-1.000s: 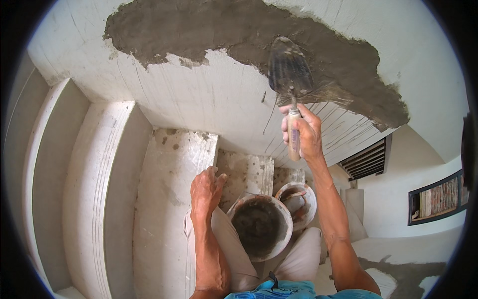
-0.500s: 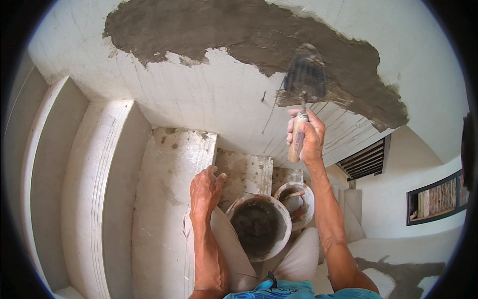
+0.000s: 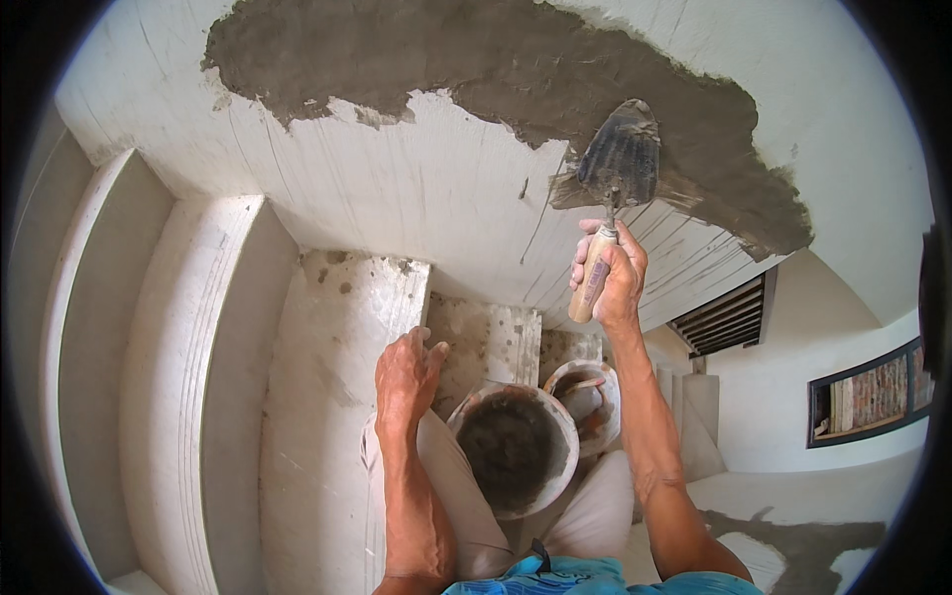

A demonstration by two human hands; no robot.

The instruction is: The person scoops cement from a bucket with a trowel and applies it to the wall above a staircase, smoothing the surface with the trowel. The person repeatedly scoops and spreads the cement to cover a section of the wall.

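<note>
My right hand (image 3: 620,278) is closed on the wooden handle of a trowel (image 3: 620,149); its dark blade is against a rough grey mortar patch (image 3: 436,50) on the white wall above the steps. Thin dark streaks run below the patch, around the blade. My left hand (image 3: 407,372) rests near the edge of a stained step, fingers slightly bent and apart, holding nothing visible. Between my knees stands a bucket (image 3: 569,426) holding dark grey mortar. Just behind it, to the right, a smaller pail (image 3: 611,402) has a tool lying in it.
Pale stair treads (image 3: 164,377) with raised edges fill the left side. A dark slatted vent (image 3: 729,307) is in the wall at right, beyond my arm. Farther right is a dark-framed window (image 3: 863,397); below it a grey patch (image 3: 813,545) marks a pale surface.
The trowel, in my right hand, has moved right and down along the mortar patch. My left hand has stayed at the step edge.
</note>
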